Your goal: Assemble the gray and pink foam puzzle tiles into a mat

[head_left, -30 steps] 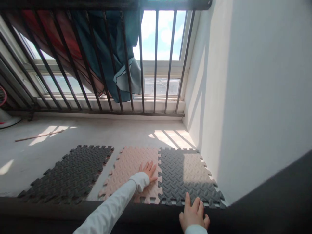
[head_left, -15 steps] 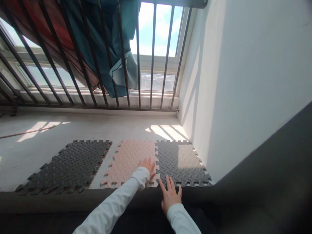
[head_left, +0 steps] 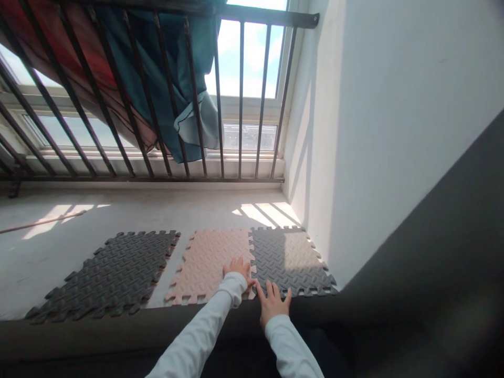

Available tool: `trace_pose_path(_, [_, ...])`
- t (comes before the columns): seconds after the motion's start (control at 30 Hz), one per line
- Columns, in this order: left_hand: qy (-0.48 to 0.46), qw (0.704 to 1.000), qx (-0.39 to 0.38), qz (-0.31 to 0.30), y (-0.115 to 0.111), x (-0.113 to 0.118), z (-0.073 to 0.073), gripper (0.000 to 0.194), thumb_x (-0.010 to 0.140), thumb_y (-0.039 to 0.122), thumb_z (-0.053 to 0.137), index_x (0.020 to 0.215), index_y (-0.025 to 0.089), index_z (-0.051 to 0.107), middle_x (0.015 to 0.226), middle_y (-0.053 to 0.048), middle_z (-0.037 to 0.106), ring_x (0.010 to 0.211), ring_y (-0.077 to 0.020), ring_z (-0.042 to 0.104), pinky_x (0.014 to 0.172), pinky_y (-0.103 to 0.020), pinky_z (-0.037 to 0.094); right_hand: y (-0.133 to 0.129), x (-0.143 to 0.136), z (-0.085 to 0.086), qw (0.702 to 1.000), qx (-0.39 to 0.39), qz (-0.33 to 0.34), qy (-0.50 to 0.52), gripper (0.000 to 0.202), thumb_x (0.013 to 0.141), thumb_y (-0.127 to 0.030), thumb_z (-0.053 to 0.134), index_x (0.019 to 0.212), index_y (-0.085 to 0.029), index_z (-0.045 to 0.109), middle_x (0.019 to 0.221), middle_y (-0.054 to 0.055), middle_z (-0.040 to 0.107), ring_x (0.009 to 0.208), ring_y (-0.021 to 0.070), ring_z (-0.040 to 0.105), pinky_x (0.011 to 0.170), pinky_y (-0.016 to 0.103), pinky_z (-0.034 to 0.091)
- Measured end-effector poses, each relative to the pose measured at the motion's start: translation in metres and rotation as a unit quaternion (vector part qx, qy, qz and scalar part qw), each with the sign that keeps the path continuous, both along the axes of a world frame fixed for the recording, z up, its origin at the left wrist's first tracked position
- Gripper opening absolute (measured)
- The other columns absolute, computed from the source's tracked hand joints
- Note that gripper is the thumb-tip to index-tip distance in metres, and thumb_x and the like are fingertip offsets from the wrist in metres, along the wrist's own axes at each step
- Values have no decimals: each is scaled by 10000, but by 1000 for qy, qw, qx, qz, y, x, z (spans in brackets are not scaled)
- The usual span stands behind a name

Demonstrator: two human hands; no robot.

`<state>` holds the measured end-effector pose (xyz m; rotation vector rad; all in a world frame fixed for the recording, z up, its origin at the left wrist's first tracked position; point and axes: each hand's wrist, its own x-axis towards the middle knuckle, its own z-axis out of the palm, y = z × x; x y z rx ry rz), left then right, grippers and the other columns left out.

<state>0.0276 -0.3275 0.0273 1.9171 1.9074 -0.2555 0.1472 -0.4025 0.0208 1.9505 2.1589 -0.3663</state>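
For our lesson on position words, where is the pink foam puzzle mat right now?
In the head view, the pink foam puzzle mat lies under the left hand, between two dark grey foam mats, beside the right-hand one.

From here the left hand [head_left: 237,268] hides a patch of the pink mat [head_left: 208,257], and the right hand [head_left: 272,305] covers a bit of the dark mat [head_left: 271,252]'s near edge. Both sleeves [head_left: 189,341] run out of sight at the bottom. The thin stick [head_left: 43,223] is cut off at the left, the hanging cloth [head_left: 149,52] at the top, partly behind railing bars [head_left: 241,105]. Outside the window [head_left: 252,58], the low shapes are too small to tell.
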Motion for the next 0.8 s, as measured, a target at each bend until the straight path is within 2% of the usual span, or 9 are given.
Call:
trace_pose_path(0.1, [8, 1000, 16, 18, 1, 4, -6, 613, 610, 504, 544, 1178, 334, 391, 1377, -25, 255, 1248, -282, 174, 936, -561, 208, 4, -2, 2, 1000, -5, -14, 13, 561, 747, -237, 401, 1270, -386, 264, 1371, 46, 280, 1223, 260, 242, 911, 637, 32])
trace_pose_path(0.2, [10, 999, 26, 20, 2, 5, -8, 605, 612, 488, 553, 1173, 331, 389, 1360, -28, 279, 1237, -279, 192, 928, -571, 214, 6, -4, 7, 1000, -11, -22, 14, 531, 753, -233, 388, 1253, -386, 299, 1371, 53, 280, 1208, 261, 270, 906, 638, 49])
trace_pose_path(0.3, [9, 999, 30, 15, 1, 3, -11, 620, 603, 496, 564, 1178, 351, 384, 1348, -26, 300, 1222, -283, 219, 921, -569, 225, 3, -3, 6, 1000, -9, -19, 14, 583, 726, -258, 445, 1267, -386, 270, 1377, 42, 271, 1224, 251, 249, 930, 610, 71])
trace_pose_path(0.43, [1, 999, 34, 13, -1, -1, -17, 607, 647, 519, 509, 1218, 404, 337, 1397, -2, 220, 1255, -280, 160, 948, -579, 149, -6, -4, -4, 1000, 9, -20, 19, 651, 715, -297, 480, 1295, -379, 195, 1393, 57, 227, 1258, 246, 184, 942, 582, 97])
trace_pose_path(0.63, [6, 999, 26, 19, 0, -1, -24, 556, 674, 503, 467, 1212, 433, 344, 1404, 15, 202, 1265, -275, 135, 954, -577, 124, -7, -9, -13, 999, 13, -30, 22, 716, 661, -291, 547, 1288, -383, 216, 1397, 93, 200, 1266, 276, 142, 944, 569, 92])
trace_pose_path(0.8, [8, 999, 24, 20, 5, 2, -23, 551, 639, 523, 486, 1173, 439, 382, 1377, 9, 241, 1249, -292, 148, 922, -593, 163, 1, -10, -8, 999, 12, -38, 22, 547, 727, -330, 474, 1248, -388, 317, 1365, 83, 290, 1245, 293, 206, 943, 568, 91])
